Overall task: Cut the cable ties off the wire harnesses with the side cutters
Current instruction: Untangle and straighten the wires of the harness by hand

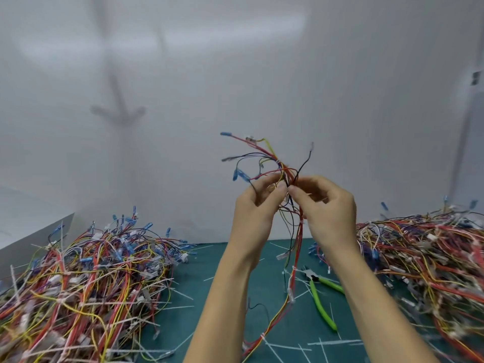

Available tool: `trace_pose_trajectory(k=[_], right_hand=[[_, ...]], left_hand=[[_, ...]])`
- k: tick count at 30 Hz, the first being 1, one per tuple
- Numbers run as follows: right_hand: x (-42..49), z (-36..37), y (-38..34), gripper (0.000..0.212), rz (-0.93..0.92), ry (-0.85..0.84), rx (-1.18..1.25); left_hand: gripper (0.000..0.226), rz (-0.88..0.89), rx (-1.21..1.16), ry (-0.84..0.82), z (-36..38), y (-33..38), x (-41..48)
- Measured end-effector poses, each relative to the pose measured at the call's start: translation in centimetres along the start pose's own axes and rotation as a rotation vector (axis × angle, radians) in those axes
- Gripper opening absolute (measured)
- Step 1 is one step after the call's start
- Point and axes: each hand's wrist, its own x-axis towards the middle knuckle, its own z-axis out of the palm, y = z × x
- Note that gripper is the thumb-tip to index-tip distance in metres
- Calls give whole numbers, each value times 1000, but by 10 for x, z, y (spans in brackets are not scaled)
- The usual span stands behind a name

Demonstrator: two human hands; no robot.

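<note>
I hold one wire harness of red, black and yellow wires up in the air over the green mat. My left hand and my right hand both pinch it near its upper end, fingertips almost touching. Blue terminals fan out above my hands. White cable ties still wrap the bundle below my hands, and its tail hangs down to the mat. The side cutters, with lime green handles, lie on the mat below my right forearm, held by neither hand.
A big heap of harnesses covers the left of the green mat; another heap fills the right. Cut white tie pieces litter the mat. A white box stands far left, a white wall behind.
</note>
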Motion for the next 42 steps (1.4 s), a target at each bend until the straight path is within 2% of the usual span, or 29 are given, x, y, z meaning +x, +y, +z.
trace_pose_trajectory(k=[6,10,14,18,20,22,24,30,32,34,38,40,42], right_hand=[[-5,-2,-8,8,-32,16,-14],[-4,-5,-14,16,71,74,129],[-2,-7,-21,16,132,107,244],[-1,-5,-27,10,199,111,353],[-3,-2,-30,6,218,93,381],[-4,0,-33,5,226,80,407],[-5,1,-36,5,228,74,417],[-5,1,-45,6,228,78,464],[-6,1,-49,5,217,67,494],[-6,1,-53,4,196,67,517],[-4,-4,-58,2,199,77,576],[-4,-6,-59,3,219,82,603],[-4,-6,-62,5,222,86,613]], left_hand=[[25,7,13,44,-13,-2,-7],[33,-42,190,-10,-39,4,-10],[46,-219,501,-167,-64,6,-17],[56,-446,836,-497,-61,-1,-20],[49,-458,866,-561,-51,-8,-21],[33,-433,881,-561,-42,-15,-20],[25,-437,895,-541,-38,-19,-20],[30,-538,879,-477,-38,-22,-23],[26,-502,802,-385,-33,-23,-22],[16,-483,601,-249,-27,-23,-21],[9,-313,276,77,-20,-17,-14],[8,-185,220,196,-23,-11,-10],[15,-69,239,227,-28,-6,-8]])
